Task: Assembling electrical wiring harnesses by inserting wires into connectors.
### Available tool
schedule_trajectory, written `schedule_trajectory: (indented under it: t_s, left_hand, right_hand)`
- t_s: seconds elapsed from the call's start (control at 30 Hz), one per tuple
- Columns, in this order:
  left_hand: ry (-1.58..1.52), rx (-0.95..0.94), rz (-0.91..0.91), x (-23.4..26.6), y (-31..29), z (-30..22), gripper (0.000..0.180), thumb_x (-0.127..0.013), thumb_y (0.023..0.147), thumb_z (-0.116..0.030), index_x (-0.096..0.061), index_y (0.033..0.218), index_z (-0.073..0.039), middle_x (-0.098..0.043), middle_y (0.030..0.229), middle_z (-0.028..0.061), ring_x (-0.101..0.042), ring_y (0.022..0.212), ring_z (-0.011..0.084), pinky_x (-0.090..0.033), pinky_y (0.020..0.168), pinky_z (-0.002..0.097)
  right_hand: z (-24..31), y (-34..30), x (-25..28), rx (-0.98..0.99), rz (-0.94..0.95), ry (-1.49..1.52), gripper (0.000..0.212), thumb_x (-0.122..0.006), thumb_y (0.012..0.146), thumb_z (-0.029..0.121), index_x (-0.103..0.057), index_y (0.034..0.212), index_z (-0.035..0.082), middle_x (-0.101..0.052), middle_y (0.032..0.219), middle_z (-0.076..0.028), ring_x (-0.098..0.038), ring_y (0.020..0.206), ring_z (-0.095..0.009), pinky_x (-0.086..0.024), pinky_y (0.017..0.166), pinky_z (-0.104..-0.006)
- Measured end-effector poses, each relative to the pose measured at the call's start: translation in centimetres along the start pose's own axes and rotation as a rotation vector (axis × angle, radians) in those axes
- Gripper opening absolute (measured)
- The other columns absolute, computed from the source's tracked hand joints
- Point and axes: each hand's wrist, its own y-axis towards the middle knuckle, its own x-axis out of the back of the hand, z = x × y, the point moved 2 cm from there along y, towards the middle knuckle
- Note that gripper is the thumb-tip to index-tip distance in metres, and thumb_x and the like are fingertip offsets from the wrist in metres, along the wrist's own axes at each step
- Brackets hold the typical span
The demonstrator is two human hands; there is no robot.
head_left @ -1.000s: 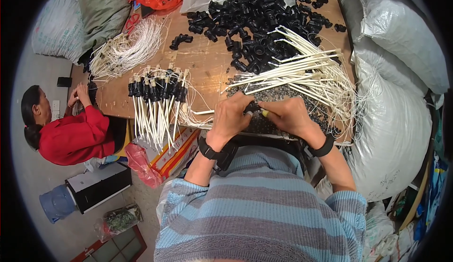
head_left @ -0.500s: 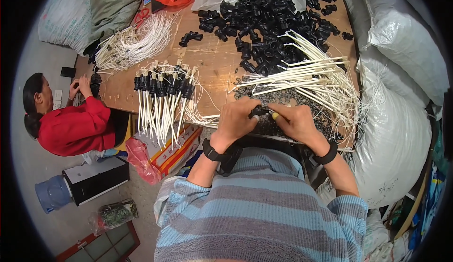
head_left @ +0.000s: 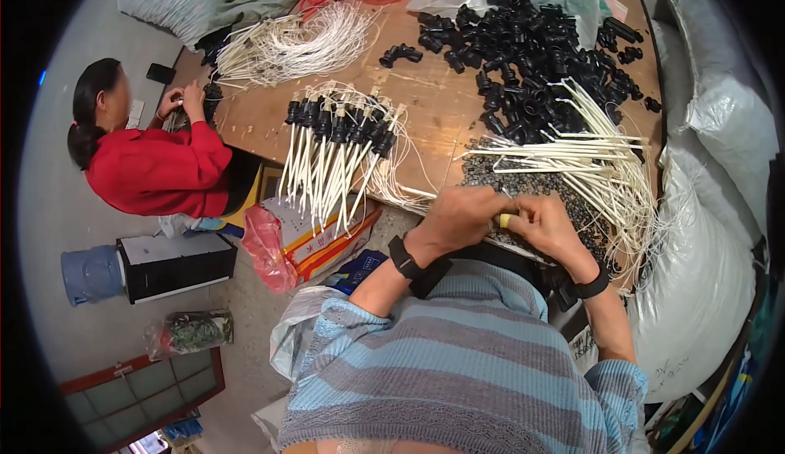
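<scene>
My left hand [head_left: 468,219] and my right hand [head_left: 544,227] meet just over the near edge of the table. The left one is curled closed, its back hiding the black plastic fitting that showed in it half a second ago. Thumb and forefinger of the right are pinched together against the left fingers; whatever lies between them is hidden. A yellow band [head_left: 504,220] wraps the right thumb. Just beyond are small dark pieces [head_left: 482,173] spread on the table and a pile of white sleeved wires [head_left: 572,156]. Left of my hands lies a bundle of white tubes with black fittings [head_left: 335,127].
Black plastic fittings [head_left: 523,53] are heaped at the back of the table [head_left: 425,119]. Thin white wires [head_left: 302,45] lie farther left. A person in red [head_left: 159,168] works at the left end. Stuffed white sacks [head_left: 703,266] crowd the right side; a carton [head_left: 327,241] stands below the table.
The view has shifted, so the table appears farther right and lower. My hands have drawn closer together, and the black fitting between them has gone out of sight behind my fingers.
</scene>
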Motion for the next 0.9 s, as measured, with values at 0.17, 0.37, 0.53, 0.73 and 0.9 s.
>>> schedule_trajectory:
  t_s: [0.17,0.37,0.53,0.73,0.9]
  left_hand:
    - [0.283,0.094,-0.513,7.5,-0.5,4.4,0.018,-0.072,0.066,-0.011,-0.068,0.083,-0.008,-0.063,0.07,0.0076,-0.061,0.067,0.0272,-0.045,0.061,0.038]
    - [0.874,0.457,-0.573,13.4,-3.3,10.8,0.034,-0.067,0.068,-0.017,-0.066,0.099,-0.005,-0.06,0.11,0.0113,-0.048,0.113,0.0299,-0.029,0.101,0.0496]
    - [0.251,0.186,-0.44,8.0,1.7,8.4,0.033,-0.065,0.07,0.001,-0.067,0.102,-0.006,-0.065,0.106,0.0127,-0.06,0.102,0.0311,-0.046,0.092,0.0386]
    - [0.174,-0.061,-0.161,0.2,8.2,9.3,0.036,-0.063,0.071,0.004,-0.068,0.105,-0.007,-0.065,0.107,0.0117,-0.058,0.105,0.0318,-0.049,0.087,0.0411]
    - [0.081,0.174,-0.109,-0.7,7.6,11.0,0.036,-0.065,0.071,0.0,-0.067,0.107,-0.007,-0.064,0.1,0.0143,-0.058,0.094,0.0344,-0.048,0.082,0.0451]
  right_hand:
    - [1.7,0.4,3.7,0.329,-0.673,-0.245,0.018,-0.067,0.08,0.003,-0.068,0.097,0.002,-0.068,0.084,-0.013,-0.065,0.073,-0.025,-0.05,0.065,-0.0324]
    - [1.9,1.1,0.5,0.498,-0.582,-0.627,0.03,-0.072,0.075,0.013,-0.066,0.103,0.004,-0.065,0.105,-0.015,-0.065,0.077,-0.031,-0.051,0.066,-0.0363]
    - [-1.6,-2.3,0.8,0.162,-0.509,-0.474,0.027,-0.075,0.073,0.017,-0.068,0.096,0.005,-0.066,0.091,-0.014,-0.064,0.076,-0.033,-0.05,0.066,-0.0382]
    - [-3.8,-5.9,1.3,-0.147,-0.361,-0.66,0.015,-0.072,0.066,0.01,-0.07,0.081,0.008,-0.063,0.078,-0.012,-0.063,0.075,-0.033,-0.049,0.062,-0.0432]
    - [-3.1,-5.1,1.7,-0.097,-0.506,-0.594,0.009,-0.067,0.074,0.01,-0.065,0.082,0.006,-0.057,0.073,-0.012,-0.061,0.071,-0.034,-0.047,0.061,-0.0431]
